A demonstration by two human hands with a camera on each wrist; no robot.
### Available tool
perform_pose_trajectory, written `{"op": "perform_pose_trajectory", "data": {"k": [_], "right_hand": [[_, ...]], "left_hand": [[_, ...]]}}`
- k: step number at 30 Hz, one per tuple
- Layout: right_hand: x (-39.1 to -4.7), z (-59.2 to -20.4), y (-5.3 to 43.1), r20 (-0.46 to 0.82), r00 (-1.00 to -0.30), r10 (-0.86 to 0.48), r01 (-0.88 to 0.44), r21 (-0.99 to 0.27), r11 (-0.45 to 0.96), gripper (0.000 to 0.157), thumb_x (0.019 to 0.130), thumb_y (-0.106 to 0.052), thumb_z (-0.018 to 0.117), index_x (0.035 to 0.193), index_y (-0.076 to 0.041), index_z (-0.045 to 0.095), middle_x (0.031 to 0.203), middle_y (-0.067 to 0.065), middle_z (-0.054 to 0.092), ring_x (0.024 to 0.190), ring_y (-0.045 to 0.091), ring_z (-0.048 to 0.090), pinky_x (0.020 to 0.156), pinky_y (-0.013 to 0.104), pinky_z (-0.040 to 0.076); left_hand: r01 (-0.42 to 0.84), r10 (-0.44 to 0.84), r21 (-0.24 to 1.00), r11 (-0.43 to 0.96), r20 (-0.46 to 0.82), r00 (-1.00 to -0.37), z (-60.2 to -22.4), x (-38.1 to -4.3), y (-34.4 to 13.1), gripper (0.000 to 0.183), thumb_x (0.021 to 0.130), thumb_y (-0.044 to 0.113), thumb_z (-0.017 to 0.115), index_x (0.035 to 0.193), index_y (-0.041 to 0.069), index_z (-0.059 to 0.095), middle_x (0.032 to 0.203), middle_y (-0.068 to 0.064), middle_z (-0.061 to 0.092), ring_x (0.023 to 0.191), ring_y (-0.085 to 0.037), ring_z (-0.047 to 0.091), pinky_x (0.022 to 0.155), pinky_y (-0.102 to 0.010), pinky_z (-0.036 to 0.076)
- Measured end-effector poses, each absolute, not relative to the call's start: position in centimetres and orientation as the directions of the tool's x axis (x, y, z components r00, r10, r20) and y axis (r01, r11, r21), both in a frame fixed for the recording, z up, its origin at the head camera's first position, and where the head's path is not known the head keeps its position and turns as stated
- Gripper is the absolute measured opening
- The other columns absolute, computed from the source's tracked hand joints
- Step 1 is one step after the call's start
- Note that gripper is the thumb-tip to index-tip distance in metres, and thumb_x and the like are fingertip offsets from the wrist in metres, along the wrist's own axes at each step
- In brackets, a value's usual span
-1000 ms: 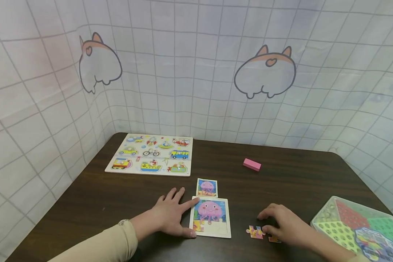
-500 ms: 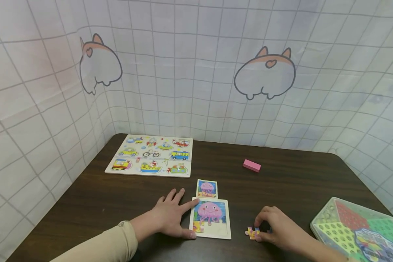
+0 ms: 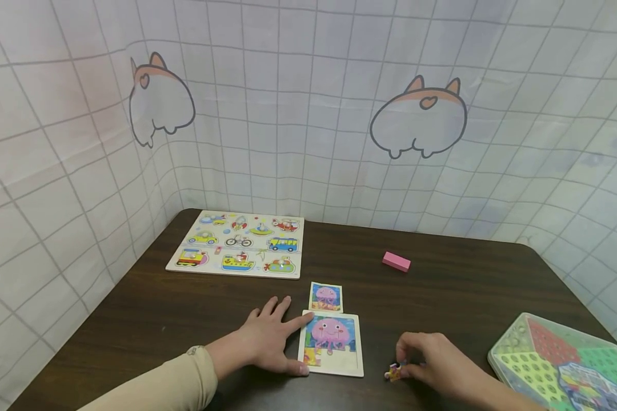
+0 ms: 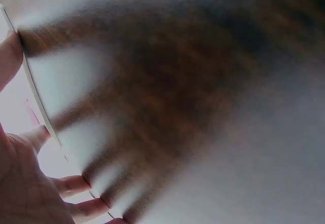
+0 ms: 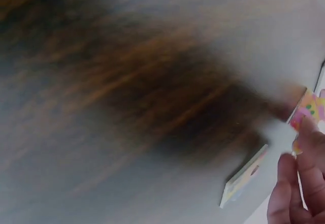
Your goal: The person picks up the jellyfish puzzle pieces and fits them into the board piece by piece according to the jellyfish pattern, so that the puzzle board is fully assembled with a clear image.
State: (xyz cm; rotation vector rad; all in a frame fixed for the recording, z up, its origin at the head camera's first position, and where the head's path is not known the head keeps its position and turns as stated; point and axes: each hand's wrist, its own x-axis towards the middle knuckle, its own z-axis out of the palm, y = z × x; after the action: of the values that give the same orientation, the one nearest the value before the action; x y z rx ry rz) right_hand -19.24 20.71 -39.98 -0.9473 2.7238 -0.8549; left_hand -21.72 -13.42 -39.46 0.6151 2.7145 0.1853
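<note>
In the head view my left hand (image 3: 271, 341) lies spread on the table, its thumb and forefinger touching the left edge of a jellyfish jigsaw puzzle (image 3: 351, 366) in a pale frame. Bare board shows at the puzzle's lower right. My right hand (image 3: 437, 362) pinches a small jigsaw piece (image 3: 393, 372) between thumb and fingers, to the right of the frame. The right wrist view shows that piece tilted up in the fingers, and a second jigsaw piece (image 5: 244, 176) flat on the table nearby. Above the frame lies a small jellyfish picture card (image 3: 326, 297).
A vehicle knob puzzle board (image 3: 236, 248) lies at the back left of the dark table (image 3: 457, 285). A pink block (image 3: 396, 262) sits further back on the right. At the right edge stands a clear-lidded box (image 3: 545, 354) with coloured sections. Curtains surround the table.
My right hand has moved left to the nearer jigsaw piece, closed thumb and fingers on it and tipped it up. The left hand stays at the frame.
</note>
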Motion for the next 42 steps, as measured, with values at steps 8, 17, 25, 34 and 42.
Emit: {"op": "perform_pose_trajectory", "data": {"k": [8, 17, 25, 34, 42], "right_hand": [[-19.7, -39.0, 19.2, -0.112, -0.854, -0.508, -0.207, -0.822, 0.530, 0.014, 0.092, -0.018, 0.077, 0.095, -0.008, 0.066, 0.084, 0.002, 0.069, 0.067, 0.004, 0.060, 0.053, 0.022, 0.048], [-20.6, -39.0, 16.1, -0.180, -0.886, -0.428, -0.032, -0.896, 0.443, 0.025, 0.092, -0.014, 0.077, 0.108, 0.003, 0.071, 0.083, 0.005, 0.073, 0.074, 0.013, 0.068, 0.063, 0.030, 0.056], [-21.2, -39.3, 13.3, -0.173, -0.889, -0.423, -0.035, -0.897, 0.441, 0.017, 0.089, -0.011, 0.079, 0.095, 0.003, 0.071, 0.076, 0.005, 0.074, 0.067, 0.012, 0.067, 0.056, 0.029, 0.053], [-21.1, -39.6, 11.0, -0.226, -0.879, -0.420, -0.003, -0.878, 0.479, 0.014, 0.088, -0.011, 0.080, 0.086, 0.001, 0.073, 0.071, 0.009, 0.075, 0.060, 0.008, 0.068, 0.052, 0.022, 0.050], [-21.0, -39.6, 10.3, -0.245, -0.890, -0.385, -0.003, -0.840, 0.542, 0.013, 0.087, -0.011, 0.081, 0.084, -0.001, 0.075, 0.068, 0.008, 0.074, 0.058, 0.008, 0.068, 0.051, 0.022, 0.050]], "left_hand": [[0.386, 0.433, 0.203, 0.900, -0.320, -0.842, -39.4, -21.7, -13.4, 0.094, 0.080, 0.074, 0.070, 0.159, 0.040, 0.032, 0.169, -0.015, 0.024, 0.155, -0.041, 0.024, 0.115, -0.066, 0.031], [0.384, 0.431, 0.201, 0.901, -0.318, -0.845, -39.4, -21.7, -13.4, 0.094, 0.080, 0.074, 0.070, 0.159, 0.040, 0.032, 0.169, -0.015, 0.024, 0.155, -0.041, 0.024, 0.115, -0.066, 0.032], [0.379, 0.426, 0.199, 0.904, -0.328, -0.843, -39.4, -21.8, -13.3, 0.094, 0.081, 0.075, 0.069, 0.160, 0.041, 0.031, 0.169, -0.015, 0.023, 0.155, -0.041, 0.022, 0.116, -0.065, 0.031], [0.380, 0.434, 0.223, 0.898, -0.301, -0.849, -39.5, -21.6, -13.4, 0.094, 0.080, 0.074, 0.070, 0.159, 0.040, 0.032, 0.169, -0.016, 0.024, 0.155, -0.042, 0.023, 0.115, -0.066, 0.030], [0.382, 0.433, 0.215, 0.899, -0.301, -0.850, -39.5, -21.7, -13.4, 0.094, 0.080, 0.074, 0.070, 0.159, 0.040, 0.033, 0.168, -0.016, 0.025, 0.155, -0.042, 0.024, 0.115, -0.066, 0.031]]}}
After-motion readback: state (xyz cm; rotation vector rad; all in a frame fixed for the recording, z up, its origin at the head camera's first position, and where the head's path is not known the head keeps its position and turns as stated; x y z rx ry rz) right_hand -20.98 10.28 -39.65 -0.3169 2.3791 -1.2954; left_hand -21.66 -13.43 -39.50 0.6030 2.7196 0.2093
